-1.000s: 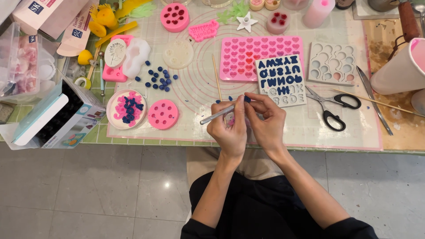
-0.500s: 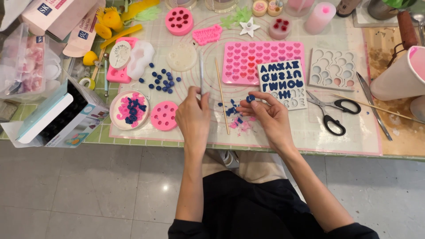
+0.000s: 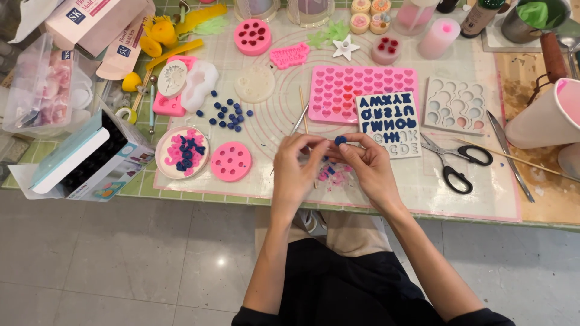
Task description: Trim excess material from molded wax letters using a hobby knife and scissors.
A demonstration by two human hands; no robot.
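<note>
My right hand (image 3: 370, 169) pinches a small dark blue clay piece (image 3: 340, 140) between thumb and forefinger, above the clear work mat (image 3: 411, 187). Its thumb is met by the bent fingertips of my left hand (image 3: 296, 166), which hold nothing that I can see. A thin metal tool (image 3: 298, 122) lies on the mat just behind my left hand, beside a wooden stick (image 3: 302, 102). Pink and blue crumbs (image 3: 333, 175) lie under my hands. Right behind them are a white letter mould (image 3: 389, 121) filled with blue and a pink heart mould (image 3: 362, 89).
Loose blue balls (image 3: 226, 115), a round dish (image 3: 163, 148) of pink and blue pieces and a pink round mould (image 3: 231, 162) lie left. Scissors (image 3: 454, 164), a knife (image 3: 510, 156) and a large white cup (image 3: 544, 118) are right. An open box (image 3: 84, 160) overhangs the left edge.
My left hand held the metal tool a second ago, laid it on the mat, then came back to my right hand. The right hand kept the blue piece.
</note>
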